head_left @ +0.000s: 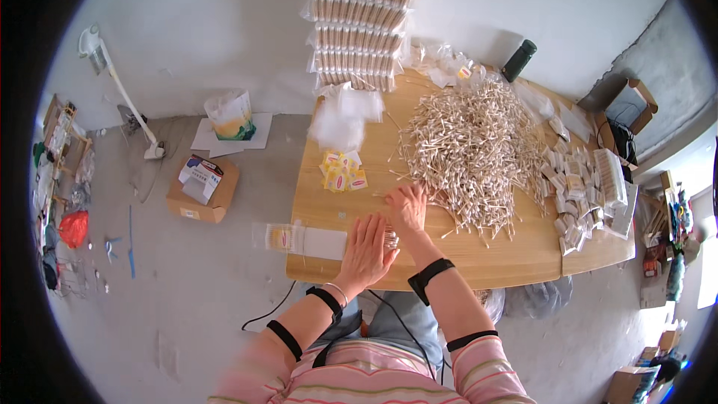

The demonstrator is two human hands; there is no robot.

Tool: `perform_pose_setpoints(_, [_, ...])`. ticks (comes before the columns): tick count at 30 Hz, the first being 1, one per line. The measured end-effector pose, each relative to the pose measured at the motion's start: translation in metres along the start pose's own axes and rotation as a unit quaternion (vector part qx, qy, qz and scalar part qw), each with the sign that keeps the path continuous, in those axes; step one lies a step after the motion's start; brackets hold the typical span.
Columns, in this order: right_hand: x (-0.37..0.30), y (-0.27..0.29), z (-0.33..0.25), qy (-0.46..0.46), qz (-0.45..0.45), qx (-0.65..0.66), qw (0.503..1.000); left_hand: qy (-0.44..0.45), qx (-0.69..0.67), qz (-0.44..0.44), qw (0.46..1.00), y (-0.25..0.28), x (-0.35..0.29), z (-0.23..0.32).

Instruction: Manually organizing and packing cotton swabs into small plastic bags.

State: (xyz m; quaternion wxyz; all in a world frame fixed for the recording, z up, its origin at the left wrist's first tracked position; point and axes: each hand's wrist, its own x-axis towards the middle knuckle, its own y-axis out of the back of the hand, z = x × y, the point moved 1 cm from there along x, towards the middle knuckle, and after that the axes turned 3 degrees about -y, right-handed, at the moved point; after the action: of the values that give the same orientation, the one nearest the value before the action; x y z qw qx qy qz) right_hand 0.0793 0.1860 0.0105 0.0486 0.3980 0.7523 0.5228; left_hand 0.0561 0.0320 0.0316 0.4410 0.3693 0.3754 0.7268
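My left hand [364, 248] lies with its fingers stretched out flat at the table's near edge. Beside its thumb, a small row of cotton swabs [390, 237] shows, partly covered by the hand. My right hand [407, 209] is just beyond, at the near left edge of a big heap of loose cotton swabs [475, 150]. Its fingers are bent downward and together; what they hold, if anything, is hidden. Left of my left hand lies a white card [324, 244], and next to it a clear bag of swabs with a yellow label [283, 238] sticks out past the table edge.
Yellow labels [344, 173] and clear plastic bags [344, 120] lie on the table's left side. Behind them rises a stack of bagged swabs [359, 19]. Small filled packs [576, 198] are piled at the right. A dark green bottle [519, 60] stands at the back.
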Motion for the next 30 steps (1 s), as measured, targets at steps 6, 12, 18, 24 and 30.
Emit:
perform_pose_setpoints(6, [-0.037,0.009,-0.018,0.030,-0.044,0.078,0.996,0.026,0.029,0.017,0.999,-0.002,-0.003,-0.005])
perform_pose_setpoints(12, [-0.045,0.026,0.020,-0.027,0.007,0.119,0.992,0.028,0.046,-0.002,0.999,-0.005,0.000,-0.006])
perform_pose_setpoints(18, [-0.041,0.045,0.046,-0.031,0.075,0.053,0.995,0.028,0.033,0.023,0.999,-0.005,-0.003,-0.006])
perform_pose_setpoints(24, [-0.072,0.017,0.002,-0.137,0.124,0.266,0.946,0.027,-0.013,0.050,0.998,-0.004,-0.003,-0.007])
perform_pose_setpoints(30, [-0.071,0.046,0.007,-0.060,0.086,0.234,0.967,0.038,-0.058,0.059,0.996,-0.007,-0.005,-0.006])
